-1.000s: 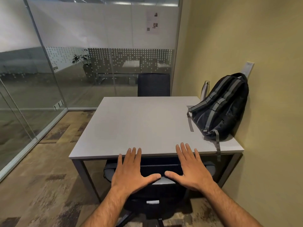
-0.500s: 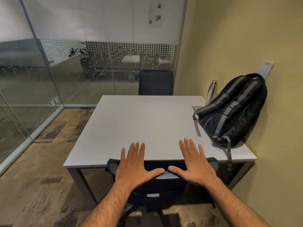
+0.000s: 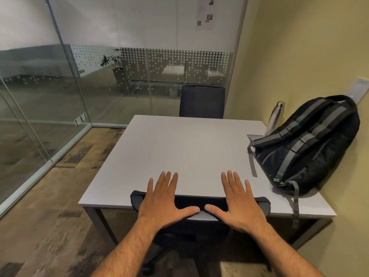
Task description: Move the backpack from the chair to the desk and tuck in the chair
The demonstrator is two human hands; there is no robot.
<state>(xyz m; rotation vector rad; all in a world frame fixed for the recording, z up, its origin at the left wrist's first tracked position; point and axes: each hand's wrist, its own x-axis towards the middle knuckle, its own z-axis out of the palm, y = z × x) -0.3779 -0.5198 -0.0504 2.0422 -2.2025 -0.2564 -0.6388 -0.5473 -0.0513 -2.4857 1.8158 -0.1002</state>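
A black backpack point(image 3: 311, 144) with grey straps lies on the right side of the white desk point(image 3: 179, 148), leaning against the yellow wall. The dark office chair point(image 3: 199, 200) stands at the desk's near edge, its backrest top touching the desk edge and its seat hidden under the desk. My left hand point(image 3: 161, 202) and my right hand point(image 3: 239, 204) rest flat on top of the backrest, fingers spread and pointing over the desk, thumbs almost meeting.
A steel bottle point(image 3: 275, 116) stands behind the backpack by the wall. A second dark chair point(image 3: 201, 100) sits at the desk's far side. Glass partitions point(image 3: 60, 86) close off the left and back. Patterned carpet point(image 3: 50, 216) lies to the left.
The chair has rolled forward under the desk with both hands flat on its backrest. The view has moved closer to the desk.
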